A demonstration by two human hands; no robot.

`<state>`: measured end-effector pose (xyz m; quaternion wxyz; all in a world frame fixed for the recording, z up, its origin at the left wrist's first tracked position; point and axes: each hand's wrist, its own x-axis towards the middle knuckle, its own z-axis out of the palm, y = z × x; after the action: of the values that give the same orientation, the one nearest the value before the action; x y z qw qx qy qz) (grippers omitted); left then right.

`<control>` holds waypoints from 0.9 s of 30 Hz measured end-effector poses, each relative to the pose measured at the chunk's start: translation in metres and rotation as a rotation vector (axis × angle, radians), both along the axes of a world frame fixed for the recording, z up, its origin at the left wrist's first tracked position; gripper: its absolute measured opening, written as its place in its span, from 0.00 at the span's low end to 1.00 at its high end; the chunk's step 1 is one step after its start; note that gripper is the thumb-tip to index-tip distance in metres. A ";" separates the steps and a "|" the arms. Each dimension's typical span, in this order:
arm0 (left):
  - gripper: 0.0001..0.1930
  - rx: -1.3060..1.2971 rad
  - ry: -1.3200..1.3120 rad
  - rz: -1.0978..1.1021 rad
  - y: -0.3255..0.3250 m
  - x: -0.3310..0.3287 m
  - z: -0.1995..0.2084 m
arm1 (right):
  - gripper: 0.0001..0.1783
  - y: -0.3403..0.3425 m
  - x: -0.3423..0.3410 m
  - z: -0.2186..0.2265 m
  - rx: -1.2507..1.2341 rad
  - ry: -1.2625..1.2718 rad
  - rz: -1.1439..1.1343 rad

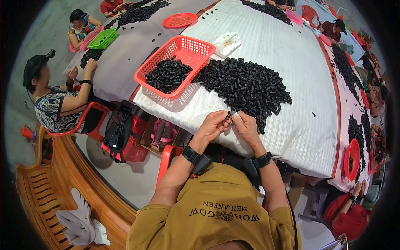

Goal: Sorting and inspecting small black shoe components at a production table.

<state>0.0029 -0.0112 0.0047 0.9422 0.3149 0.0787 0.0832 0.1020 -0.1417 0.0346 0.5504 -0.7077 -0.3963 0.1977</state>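
Observation:
My left hand (213, 126) pinches a small black piece (228, 115) between thumb and fingertips, over the near edge of the table. Close beside it, my right hand (246, 127) is closed, its fingertips almost meeting the left ones. Something whitish and tiny shows at the right fingertips, too small to name. Just beyond my hands spreads a large heap of short black cylindrical pieces (246, 87). To the left of that heap, a red perforated plastic basket (204, 46) holds many more such black pieces (167, 75).
A white packet of tissues (227, 44) lies behind the basket, and a red round tray (180, 20) farther back. People sit around the white-covered table (300, 137), one person (58, 96) at my left. A wooden bench (50, 187) stands at lower left.

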 end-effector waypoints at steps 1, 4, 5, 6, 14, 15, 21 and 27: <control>0.10 -0.001 -0.002 0.004 0.000 0.000 0.000 | 0.13 0.000 0.000 -0.001 -0.018 -0.019 -0.001; 0.10 0.005 -0.019 -0.004 0.000 0.000 0.000 | 0.14 0.001 0.001 -0.003 -0.019 -0.061 -0.008; 0.10 0.005 -0.019 -0.004 0.000 0.000 0.000 | 0.14 0.000 0.002 -0.003 -0.020 -0.061 -0.009; 0.09 0.008 -0.009 0.001 0.000 0.000 0.001 | 0.14 0.000 0.002 -0.003 -0.031 -0.069 -0.004; 0.09 0.002 0.004 -0.011 0.000 0.000 0.005 | 0.15 0.001 0.002 -0.003 -0.027 -0.083 0.027; 0.09 -0.004 0.000 -0.012 0.001 0.000 0.003 | 0.16 0.001 0.003 -0.003 -0.032 -0.086 0.033; 0.09 0.021 0.029 0.001 0.002 0.001 0.000 | 0.17 0.001 0.005 -0.002 -0.059 -0.123 0.049; 0.09 0.064 0.046 -0.008 0.000 0.005 -0.001 | 0.17 0.002 0.004 -0.010 0.035 -0.078 0.040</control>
<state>0.0077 -0.0111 0.0032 0.9299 0.3472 0.0962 0.0748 0.1056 -0.1395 0.0243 0.5427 -0.6970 -0.4352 0.1740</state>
